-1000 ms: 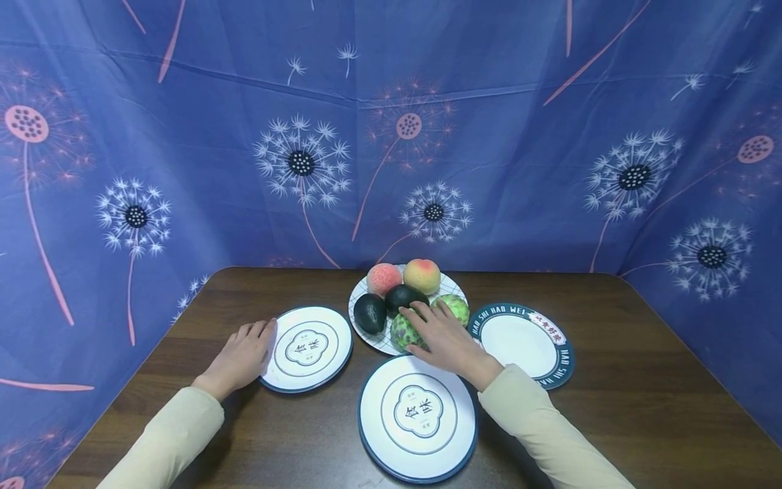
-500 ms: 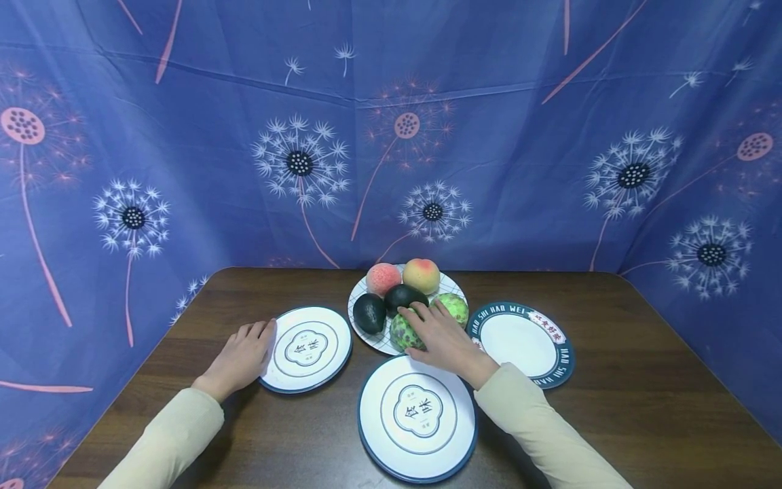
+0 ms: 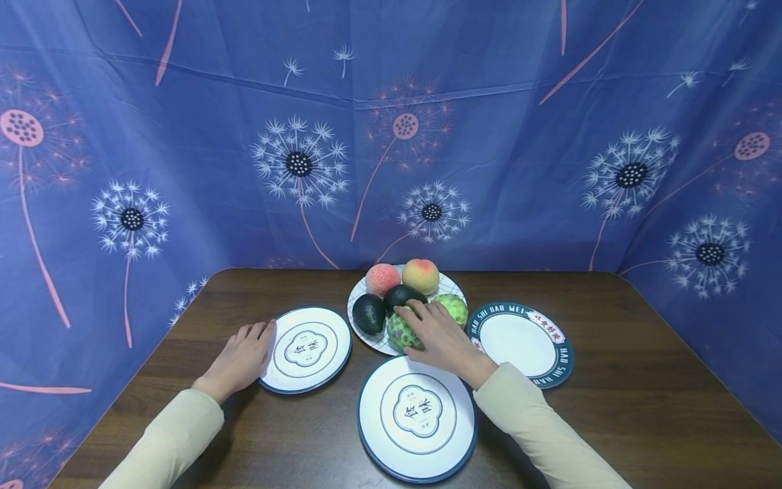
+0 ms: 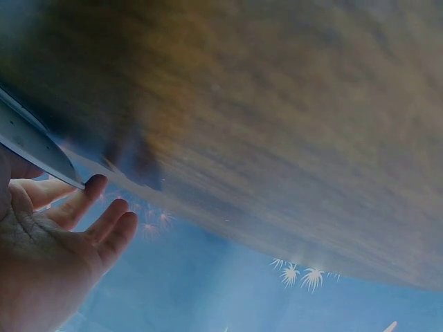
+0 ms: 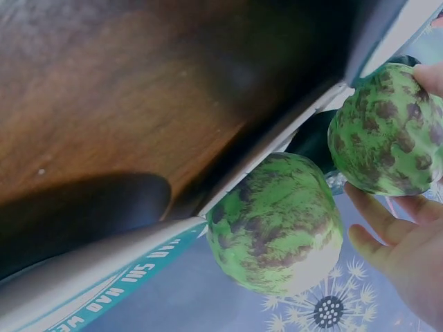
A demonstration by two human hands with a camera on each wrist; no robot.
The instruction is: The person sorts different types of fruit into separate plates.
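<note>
Green fruit [image 3: 402, 332] (nearer of two), head view: gripped by right hand [image 3: 441, 337] on far checked plate [image 3: 380, 341]; left plate [image 3: 333, 348] touched by left hand [image 3: 237, 358]. Left wrist: fingers [image 4: 79, 202] slightly spread at rim. Right wrist: fruit pinched by fingers [image 5: 374, 212].

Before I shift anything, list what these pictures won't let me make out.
Front green fruit: right side hidden by the right hand, head view.
Back green fruit: lower part behind that same hand, head view.
Left plate: outer rim covered by the left hand, head view; mostly cut off by the left edge, left wrist view.
Front plate: smallest print too small to read, head view.
Tabletop: grain blurred, left wrist view.
</note>
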